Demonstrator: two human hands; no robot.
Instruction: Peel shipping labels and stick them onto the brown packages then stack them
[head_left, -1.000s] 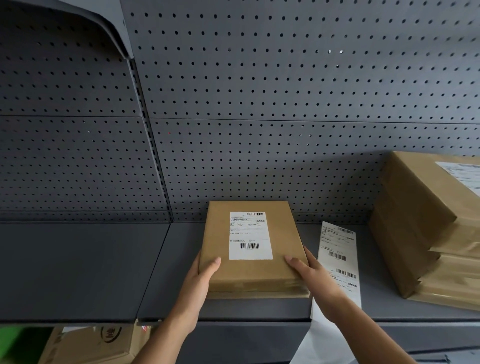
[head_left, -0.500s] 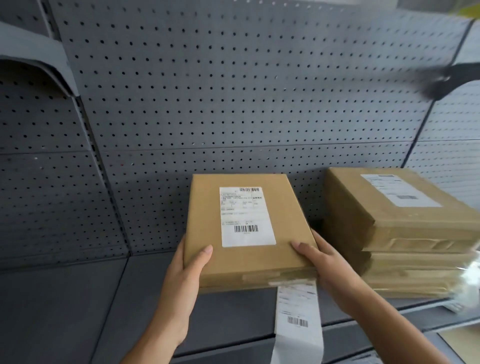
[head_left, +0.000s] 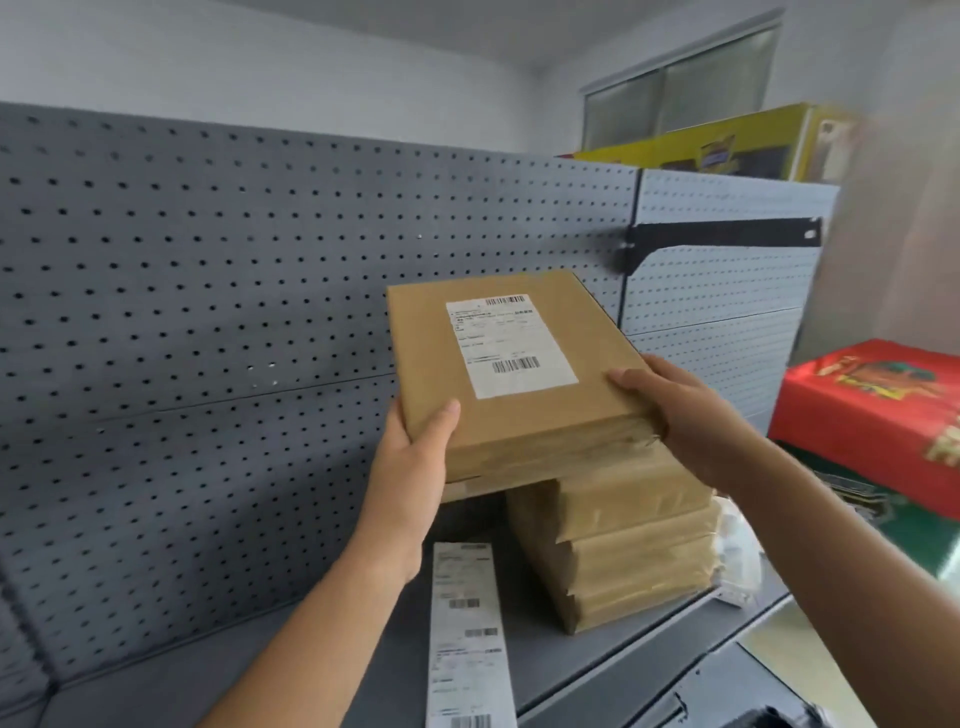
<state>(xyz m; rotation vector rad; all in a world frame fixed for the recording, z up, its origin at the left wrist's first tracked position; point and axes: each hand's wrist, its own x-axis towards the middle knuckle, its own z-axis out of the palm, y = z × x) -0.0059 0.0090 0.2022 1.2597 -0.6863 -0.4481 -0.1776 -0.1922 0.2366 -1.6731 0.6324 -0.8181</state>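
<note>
A brown package (head_left: 524, 415) with a white shipping label (head_left: 509, 343) on its top face is held in the air by both hands. My left hand (head_left: 410, 462) grips its near left corner, thumb on top. My right hand (head_left: 691, 410) grips its near right edge. The package hangs over the left part of the stack of brown packages (head_left: 623, 540), which stands on the grey shelf (head_left: 218, 686); I cannot tell whether it touches the stack. A white strip of shipping labels (head_left: 467, 634) lies on the shelf left of the stack and runs over the front edge.
A grey pegboard wall (head_left: 208, 322) backs the shelf. A black bracket (head_left: 717, 239) juts from the pegboard at upper right. A red box (head_left: 872, 405) sits to the right, beyond the shelf. Clear plastic wrap (head_left: 737, 556) lies right of the stack.
Both hands lifted the labelled package off the shelf and carried it right, over the stack. The view swung right and up. The label strip stayed on the shelf.
</note>
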